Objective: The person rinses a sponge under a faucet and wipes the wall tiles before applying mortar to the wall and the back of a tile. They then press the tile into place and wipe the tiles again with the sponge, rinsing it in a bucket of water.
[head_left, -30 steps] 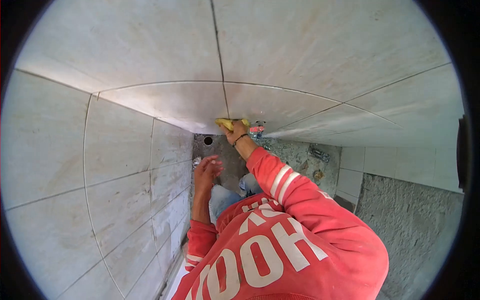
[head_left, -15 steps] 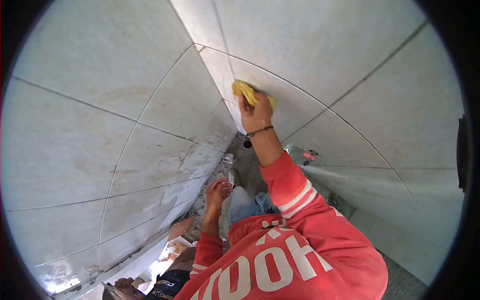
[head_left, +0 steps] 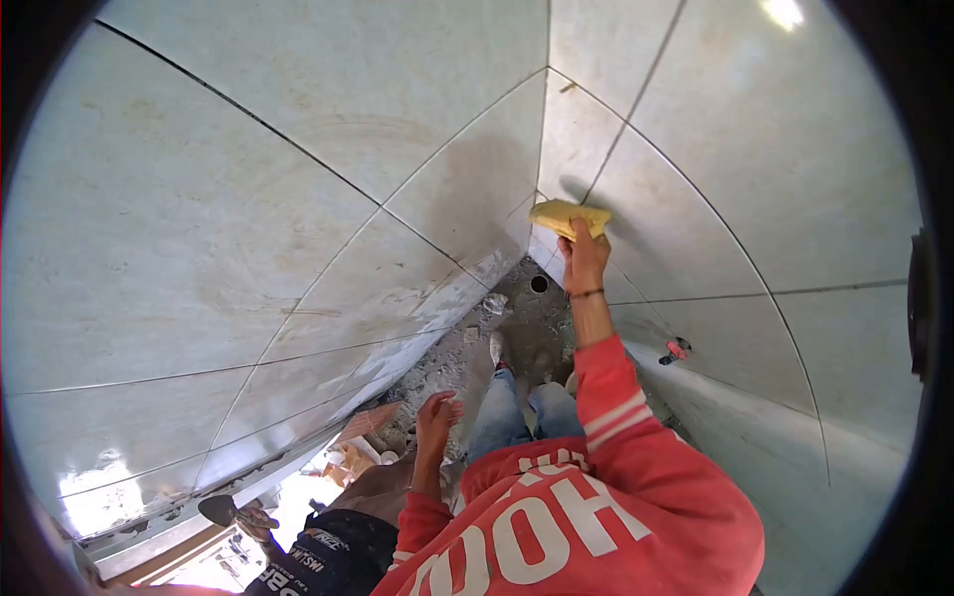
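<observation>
My right hand [head_left: 584, 260] pinches a yellow sponge [head_left: 568, 217], its arm reaching forward by the corner where two tiled walls meet. The sponge overlaps the right tiled wall [head_left: 686, 233], and a shadow falls on the tiles beside it. Lower down, my left hand [head_left: 434, 425] hangs in front of my body with its fingers apart and nothing in them. Past it rises the left tiled wall [head_left: 238, 219], streaked with dull smears.
A round drain hole [head_left: 540, 284] opens in the gritty floor at the corner. A red-handled valve [head_left: 676, 351] sticks out of the right wall. At lower left, another person in a dark shirt [head_left: 323, 556] holds a trowel [head_left: 217, 511]; debris lies near my feet.
The view has turned left, so the corner sits further right. My right hand has drawn the sponge lower along the corner. The other person's hand and trowel now show more fully.
</observation>
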`<state>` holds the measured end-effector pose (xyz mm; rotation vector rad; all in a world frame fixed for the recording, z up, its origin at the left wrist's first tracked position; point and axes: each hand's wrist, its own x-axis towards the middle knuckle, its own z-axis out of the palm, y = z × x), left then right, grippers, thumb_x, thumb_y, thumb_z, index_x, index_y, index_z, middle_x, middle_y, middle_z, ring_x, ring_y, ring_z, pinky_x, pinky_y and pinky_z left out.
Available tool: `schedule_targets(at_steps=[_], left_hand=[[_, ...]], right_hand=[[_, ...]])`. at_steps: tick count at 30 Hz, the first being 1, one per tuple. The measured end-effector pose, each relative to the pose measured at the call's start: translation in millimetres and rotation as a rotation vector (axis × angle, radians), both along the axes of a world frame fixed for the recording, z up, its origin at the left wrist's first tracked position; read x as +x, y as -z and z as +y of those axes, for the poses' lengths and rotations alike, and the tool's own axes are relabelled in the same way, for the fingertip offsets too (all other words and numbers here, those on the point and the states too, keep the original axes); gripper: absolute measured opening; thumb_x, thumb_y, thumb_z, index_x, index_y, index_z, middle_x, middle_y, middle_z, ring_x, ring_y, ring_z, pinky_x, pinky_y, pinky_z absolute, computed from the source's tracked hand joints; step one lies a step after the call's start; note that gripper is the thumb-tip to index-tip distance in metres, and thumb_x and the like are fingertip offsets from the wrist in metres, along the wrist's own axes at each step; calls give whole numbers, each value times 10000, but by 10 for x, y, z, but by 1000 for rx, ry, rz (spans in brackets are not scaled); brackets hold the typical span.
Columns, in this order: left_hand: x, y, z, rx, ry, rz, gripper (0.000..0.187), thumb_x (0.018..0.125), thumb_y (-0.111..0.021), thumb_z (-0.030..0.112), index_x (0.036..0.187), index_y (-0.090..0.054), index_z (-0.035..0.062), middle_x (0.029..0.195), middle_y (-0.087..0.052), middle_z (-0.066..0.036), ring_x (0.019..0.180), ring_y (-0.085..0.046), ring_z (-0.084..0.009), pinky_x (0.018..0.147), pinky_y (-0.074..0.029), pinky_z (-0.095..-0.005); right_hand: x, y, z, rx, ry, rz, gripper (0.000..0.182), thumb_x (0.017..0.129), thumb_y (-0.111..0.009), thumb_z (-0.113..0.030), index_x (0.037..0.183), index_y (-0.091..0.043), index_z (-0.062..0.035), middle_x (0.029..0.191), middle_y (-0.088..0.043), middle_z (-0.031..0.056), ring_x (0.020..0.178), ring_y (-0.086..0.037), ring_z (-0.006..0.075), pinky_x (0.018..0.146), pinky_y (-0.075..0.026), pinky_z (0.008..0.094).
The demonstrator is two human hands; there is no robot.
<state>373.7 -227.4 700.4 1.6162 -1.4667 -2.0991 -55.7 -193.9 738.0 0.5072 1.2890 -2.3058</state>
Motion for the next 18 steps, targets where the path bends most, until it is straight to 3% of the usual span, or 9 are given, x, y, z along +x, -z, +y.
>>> schedule_targets(at_steps=[3,5,6,7,9,11,15,17,18], left_hand=[[392,603,155,-148,94,-251,283,993,-627,234,1189,-723,54,1049,-778,-130,897,-746,-189,790,-561,-337],[408,773,385,-145,439,-434,247,967,-648,261,1092,-750,73,960,-777,-155,866,-757,-243,783,-566,-380],[408,847,550,-137,425,-439,247,967,-648,261,1092,-750,73,960,-777,-155,866,-757,-243,783,-566,-380],[423,910,740,-351,582,-435,236,965,-665,267,1072,-742,71,906,-760,-152,821,-742,-257,747,-555,-389],[526,909,922,-549,726,-443,229,963,-681,273,1051,-735,69,852,-744,-149,777,-727,-271,711,-543,-398],[554,749,880,-317,669,-323,197,943,-686,297,982,-748,114,910,-765,-150,885,-737,-380,806,-562,-478],[1059,1064,904,-157,773,-199,211,941,-671,312,976,-754,122,941,-771,-152,920,-736,-396,822,-561,-515],[1274,1442,989,-214,949,-263,244,960,-626,332,980,-765,132,964,-773,-157,940,-744,-388,832,-564,-532],[1276,1589,999,-236,947,-263,244,960,-626,332,980,-765,132,964,-773,-157,940,-744,-388,832,-564,-532]], right_hand=[[250,-772,-327,265,-103,796,226,874,-747,-100,1046,-656,17,1087,-655,88,925,-652,223,788,-512,325],[350,-1345,-570,369,51,1122,261,831,-782,-105,1025,-653,13,1205,-612,137,1083,-622,271,885,-508,388],[363,-1537,-714,333,106,1262,282,825,-796,-117,1041,-662,4,1242,-597,164,1117,-601,295,915,-500,401],[373,-1662,-876,290,166,1399,304,818,-810,-129,1058,-671,-4,1279,-582,191,1152,-581,320,945,-491,414],[454,-1727,-1220,130,187,1600,442,915,-729,-145,1302,-585,12,1431,-534,224,1265,-550,359,1109,-424,458],[652,-1488,-1455,130,216,1635,461,930,-721,-181,1323,-571,6,1457,-513,235,1300,-525,382,1125,-405,488],[964,-1025,-1880,161,407,1795,548,990,-691,-326,1409,-515,-18,1562,-428,279,1439,-426,474,1187,-330,609],[1225,17,-1801,207,193,1841,635,1027,-626,-463,1468,-454,-40,1636,-316,302,1526,-254,574,1209,-218,718],[1410,707,-1718,273,122,1772,502,1027,-641,-409,1431,-514,-140,1548,-435,278,1468,-374,557,1178,-289,721]])
